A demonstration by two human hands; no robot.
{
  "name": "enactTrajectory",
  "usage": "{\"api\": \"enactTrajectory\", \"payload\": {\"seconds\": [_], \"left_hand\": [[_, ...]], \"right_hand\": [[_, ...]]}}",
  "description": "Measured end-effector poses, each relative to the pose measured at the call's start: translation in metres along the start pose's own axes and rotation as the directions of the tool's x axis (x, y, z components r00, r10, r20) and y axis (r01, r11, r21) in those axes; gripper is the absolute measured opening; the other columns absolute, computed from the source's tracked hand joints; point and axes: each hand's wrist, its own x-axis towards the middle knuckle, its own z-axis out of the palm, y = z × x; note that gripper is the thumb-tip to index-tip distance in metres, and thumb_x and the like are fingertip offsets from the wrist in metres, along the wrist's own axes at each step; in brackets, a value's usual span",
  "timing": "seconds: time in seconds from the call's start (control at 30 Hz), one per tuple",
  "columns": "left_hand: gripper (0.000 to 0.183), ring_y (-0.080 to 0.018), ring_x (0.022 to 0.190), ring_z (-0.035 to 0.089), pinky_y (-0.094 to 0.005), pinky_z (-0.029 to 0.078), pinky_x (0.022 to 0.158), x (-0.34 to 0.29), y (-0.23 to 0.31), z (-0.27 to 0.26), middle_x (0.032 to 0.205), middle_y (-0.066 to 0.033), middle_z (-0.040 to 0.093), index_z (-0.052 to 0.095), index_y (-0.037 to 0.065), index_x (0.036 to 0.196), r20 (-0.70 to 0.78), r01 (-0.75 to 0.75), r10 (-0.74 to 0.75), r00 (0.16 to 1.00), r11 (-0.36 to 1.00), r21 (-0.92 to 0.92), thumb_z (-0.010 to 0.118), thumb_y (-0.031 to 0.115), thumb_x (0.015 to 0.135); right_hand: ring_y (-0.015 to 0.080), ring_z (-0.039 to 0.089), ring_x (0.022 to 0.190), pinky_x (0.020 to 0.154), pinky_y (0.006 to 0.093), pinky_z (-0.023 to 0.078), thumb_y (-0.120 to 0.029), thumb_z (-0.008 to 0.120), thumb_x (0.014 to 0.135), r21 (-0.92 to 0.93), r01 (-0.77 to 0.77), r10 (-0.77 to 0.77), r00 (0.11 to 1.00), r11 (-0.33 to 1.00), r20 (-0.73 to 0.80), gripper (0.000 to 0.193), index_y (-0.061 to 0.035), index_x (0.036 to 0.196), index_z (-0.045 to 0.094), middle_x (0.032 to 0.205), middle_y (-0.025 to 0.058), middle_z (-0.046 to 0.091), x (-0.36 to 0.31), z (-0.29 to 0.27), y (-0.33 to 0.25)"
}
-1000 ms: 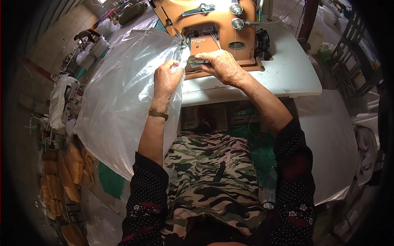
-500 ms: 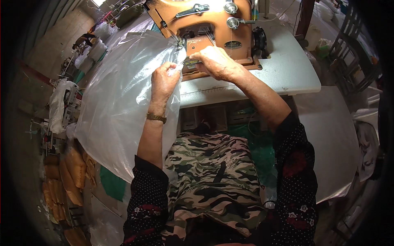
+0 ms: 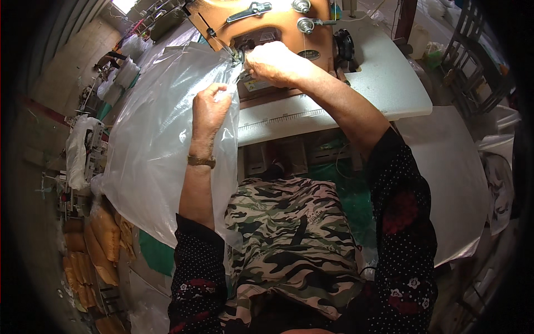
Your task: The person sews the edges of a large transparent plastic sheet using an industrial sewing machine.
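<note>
A large translucent woven plastic sheet (image 3: pixel 161 128) hangs over the left end of an orange sewing machine (image 3: pixel 289 22). My left hand (image 3: pixel 210 111) pinches the sheet's right edge, a little below the needle area. Up beside the presser foot (image 3: pixel 236 55), my right hand (image 3: pixel 275 64) is closed with its fingers bent inward. Those fingertips are partly hidden, so what they hold cannot be made out. Thin thread runs down the front of the machine.
The white machine table (image 3: pixel 384 83) has a ruler strip along its near edge. Camouflage cloth (image 3: pixel 289 234) covers my lap. A pale sheet (image 3: pixel 439 183) hangs at the right, near a dark chair (image 3: pixel 473 61). Brown bundles (image 3: pixel 103 239) lie on the floor at left.
My right hand has moved left and up, closer to the presser foot. My left hand still pinches the sheet. The whole view has shifted slightly.
</note>
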Motion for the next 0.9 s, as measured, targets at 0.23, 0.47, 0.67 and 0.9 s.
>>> {"api": "enactTrajectory", "payload": {"seconds": [0.23, 0.47, 0.67, 0.9], "left_hand": [[0.025, -0.0169, 0.071, 0.065, -0.0307, 0.051, 0.069, 0.014, 0.011, -0.018, 0.081, -0.0153, 0.07, 0.07, -0.001, 0.097, 0.022, 0.011, -0.013, 1.0, 0.997, 0.071, 0.065, 0.013, 0.076], [0.027, -0.0148, 0.067, 0.063, -0.0297, 0.049, 0.068, 0.019, 0.014, -0.023, 0.074, -0.0129, 0.068, 0.07, -0.001, 0.097, 0.055, 0.077, -0.083, 0.995, 0.992, 0.102, 0.066, 0.015, 0.076], [0.027, -0.0107, 0.08, 0.062, -0.027, 0.049, 0.077, 0.02, 0.022, -0.025, 0.088, -0.0088, 0.071, 0.069, -0.004, 0.1, 0.078, 0.109, -0.121, 0.99, 0.984, 0.138, 0.066, 0.012, 0.078], [0.026, -0.0114, 0.082, 0.063, -0.0283, 0.049, 0.079, 0.016, 0.02, -0.023, 0.089, -0.0084, 0.071, 0.069, -0.003, 0.099, 0.074, 0.089, -0.098, 0.992, 0.989, 0.119, 0.066, 0.012, 0.078]], "right_hand": [[0.0331, 0.068, 0.071, 0.068, 0.0427, 0.053, -0.021, 0.065, 0.082, -0.021, 0.0, -0.001, 1.0, 1.0, -0.015, 0.017, -0.005, 0.084, 0.069, 0.076, 0.0168, 0.068, 0.004, -0.006, 0.005], [0.0298, 0.067, 0.062, 0.057, 0.04, 0.054, -0.023, 0.067, 0.081, -0.24, 0.038, -0.034, 0.999, 0.97, 0.022, 0.019, -0.0044, 0.086, 0.067, 0.072, 0.0137, 0.068, 0.004, -0.007, -0.003], [0.0291, 0.067, 0.062, 0.054, 0.0377, 0.053, -0.02, 0.065, 0.083, -0.195, 0.247, -0.271, 0.956, 0.949, -0.109, 0.02, -0.0053, 0.094, 0.059, 0.064, 0.0122, 0.062, 0.007, 0.013, 0.014], [0.0288, 0.067, 0.064, 0.056, 0.0385, 0.052, -0.016, 0.06, 0.084, -0.279, 0.191, -0.2, 0.98, 0.941, -0.004, 0.013, -0.0033, 0.082, 0.062, 0.066, 0.013, 0.062, 0.01, 0.001, 0.004]]}}
